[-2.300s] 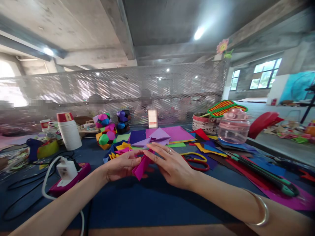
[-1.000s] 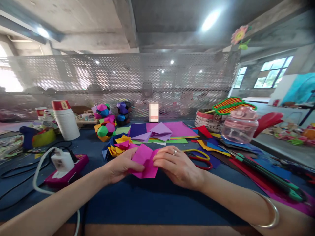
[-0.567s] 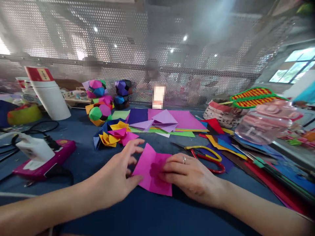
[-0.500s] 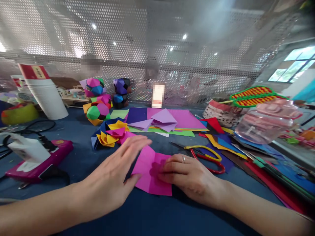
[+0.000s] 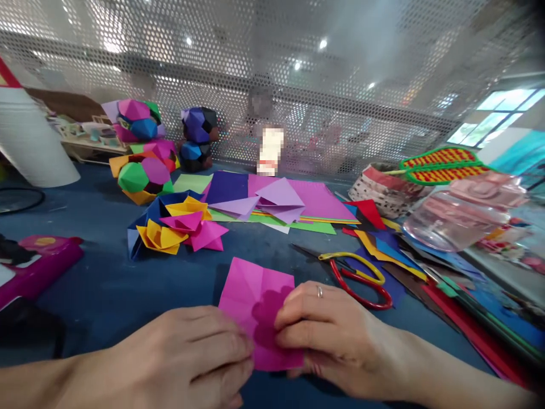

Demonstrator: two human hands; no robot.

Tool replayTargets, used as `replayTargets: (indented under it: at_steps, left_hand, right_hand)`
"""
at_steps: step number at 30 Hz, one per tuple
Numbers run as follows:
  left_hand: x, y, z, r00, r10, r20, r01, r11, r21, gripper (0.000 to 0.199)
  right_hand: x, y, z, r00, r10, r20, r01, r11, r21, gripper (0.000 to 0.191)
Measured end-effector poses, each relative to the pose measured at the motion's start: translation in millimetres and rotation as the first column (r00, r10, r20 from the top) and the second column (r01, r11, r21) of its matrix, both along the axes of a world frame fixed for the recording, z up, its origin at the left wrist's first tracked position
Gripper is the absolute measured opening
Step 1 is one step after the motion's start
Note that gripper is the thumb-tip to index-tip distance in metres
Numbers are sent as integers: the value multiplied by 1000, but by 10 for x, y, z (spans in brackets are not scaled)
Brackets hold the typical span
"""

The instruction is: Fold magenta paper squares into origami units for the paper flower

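Note:
A creased magenta paper square (image 5: 255,301) lies between my hands. My left hand (image 5: 200,352) has its fingers together at the sheet's lower left edge, gripping it there. On the right edge, my right hand (image 5: 327,335), with a ring on one finger, pinches the paper, its thumb partly below the sheet. Beyond the sheet are scissors (image 5: 361,284) with red and yellow handles, lying to the right, and folded yellow (image 5: 159,236) and pink (image 5: 208,234) paper pieces to the left.
Purple sheets (image 5: 310,199) lie at the back. Paper balls (image 5: 145,176) stand at back left, near white cups (image 5: 32,136). A pink bottle (image 5: 460,213), a fabric basket (image 5: 378,190) and coloured strips are on the right. A magenta power strip (image 5: 51,261) sits at left.
My left hand has come down from above the sheet's left side to its lower left edge, and its fingers have closed. The view has shifted, and the sheet appears lower and flatter.

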State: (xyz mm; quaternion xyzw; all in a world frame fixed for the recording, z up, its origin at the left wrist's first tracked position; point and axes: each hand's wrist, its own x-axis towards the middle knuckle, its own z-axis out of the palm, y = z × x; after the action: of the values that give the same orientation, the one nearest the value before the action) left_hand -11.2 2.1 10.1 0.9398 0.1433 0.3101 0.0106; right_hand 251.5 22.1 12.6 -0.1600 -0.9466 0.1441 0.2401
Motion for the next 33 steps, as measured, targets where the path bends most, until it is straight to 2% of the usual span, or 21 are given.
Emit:
replayTargets:
  at_steps: [3,5,7,9,12,15,21,24,27,29,31,33]
  left_hand:
    - [-5,20,-70,999,-6,32,6,1000,3,25]
    - [-7,10,-111,999,7,32,-7,1000,6,25]
    - [-10,-15,-152,998,34,48,-34,999,-1,26]
    - [-14,-41,-196,996,58,65,-58,998,-5,27]
    - [-21,-63,-270,994,69,88,-69,998,-7,22]
    - [-32,-73,-352,988,99,117,-100,995,3,20]
    - [-44,-103,-451,988,107,114,-110,994,23,21]
    - [-34,-89,-397,984,120,128,-123,992,14,24]
    - [-43,-39,-265,987,114,113,-117,993,17,26]
    - [-55,2,-174,999,29,29,-30,999,41,22]
    - [-58,37,-127,1000,9,-28,-8,999,32,23]
    - [-47,59,-139,1000,-5,20,3,995,97,27]
  right_hand:
    - [-33,18,-25,995,-43,-90,29,988,-151,10]
    - [-66,30,-34,986,-116,-118,80,959,-273,13]
    - [-108,26,-33,971,-220,-91,174,916,-361,19]
    - [-156,2,-25,945,-326,-36,287,873,-395,22]
    - [-233,-48,-10,898,-437,45,420,826,-376,24]
    - [-301,-82,8,864,-491,114,500,805,-320,26]
    - [-371,-115,19,823,-532,201,568,774,-279,24]
    - [-372,-131,7,822,-536,194,570,778,-263,23]
    - [-366,-136,-4,823,-533,194,567,785,-248,23]
    - [-362,-133,-11,825,-532,192,565,790,-237,23]
    - [-360,-127,-18,827,-531,185,562,796,-226,23]
    - [-360,-120,-23,831,-528,176,555,803,-217,24]
